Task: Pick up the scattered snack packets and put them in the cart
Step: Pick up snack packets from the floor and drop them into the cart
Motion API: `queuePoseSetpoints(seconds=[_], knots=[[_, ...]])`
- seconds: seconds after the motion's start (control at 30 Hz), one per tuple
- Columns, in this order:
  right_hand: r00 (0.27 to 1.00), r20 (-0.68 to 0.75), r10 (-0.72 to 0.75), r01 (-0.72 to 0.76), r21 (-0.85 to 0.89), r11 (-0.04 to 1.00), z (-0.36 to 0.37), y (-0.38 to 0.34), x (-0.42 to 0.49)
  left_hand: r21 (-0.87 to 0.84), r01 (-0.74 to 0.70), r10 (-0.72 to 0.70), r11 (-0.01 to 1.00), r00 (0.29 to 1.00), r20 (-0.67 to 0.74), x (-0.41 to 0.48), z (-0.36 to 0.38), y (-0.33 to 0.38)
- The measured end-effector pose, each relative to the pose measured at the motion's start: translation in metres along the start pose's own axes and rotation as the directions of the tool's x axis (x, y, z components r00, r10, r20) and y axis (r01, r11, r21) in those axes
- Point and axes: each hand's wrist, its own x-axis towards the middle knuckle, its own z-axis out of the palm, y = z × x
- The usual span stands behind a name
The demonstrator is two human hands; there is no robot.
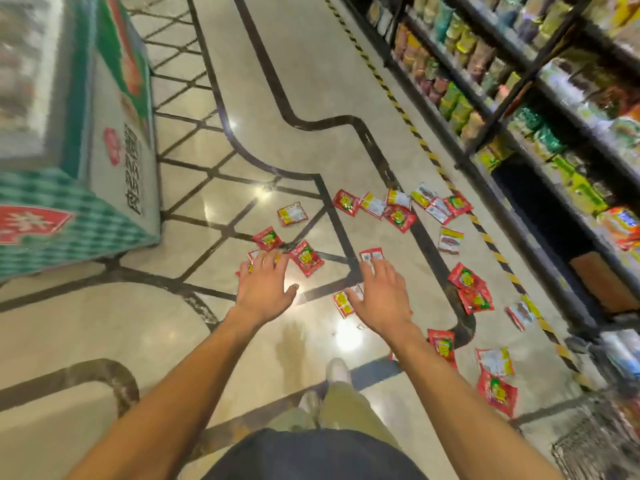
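Several small red and yellow snack packets (306,258) lie scattered over the shiny tiled floor, most in a band from the middle to the right. Both my arms reach forward and down with fingers spread. My left hand (265,287) hovers above a packet (254,256) that it partly hides. Over another packet (343,303) spreads my right hand (379,296), and a further packet (372,254) lies just past its fingertips. Neither hand holds anything. A corner of the wire cart (595,441) shows at the bottom right.
A green and white chest freezer (104,161) stands at the left. Dark shelves (519,109) full of packaged goods run along the right, edged by yellow and black floor tape (412,126). My shoes (337,370) stand on the floor below my hands.
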Motion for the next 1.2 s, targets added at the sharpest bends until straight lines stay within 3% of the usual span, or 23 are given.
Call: queuePoseSetpoints(seconds=[0.4, 0.77, 0.97, 1.2], knots=[[0.957, 0.041, -0.287, 0.286, 0.025, 0.958, 0.008, -0.094, 0.186, -0.081, 0.287, -0.29, 0.955, 0.956, -0.031, 0.073, -0.026, -0.126], [0.849, 0.302, -0.433, 0.439, 0.052, 0.897, 0.076, -0.143, 0.397, -0.126, 0.476, -0.459, 0.87, 0.877, 0.142, 0.238, -0.017, -0.206], [0.78, 0.389, -0.491, 0.507, 0.068, 0.859, 0.176, -0.178, 0.491, -0.115, 0.502, -0.467, 0.857, 0.851, 0.239, 0.323, 0.055, -0.264], [0.76, 0.39, -0.519, 0.522, 0.107, 0.846, 0.364, -0.21, 0.574, -0.16, 0.454, -0.406, 0.877, 0.876, 0.261, 0.41, 0.231, -0.334]])
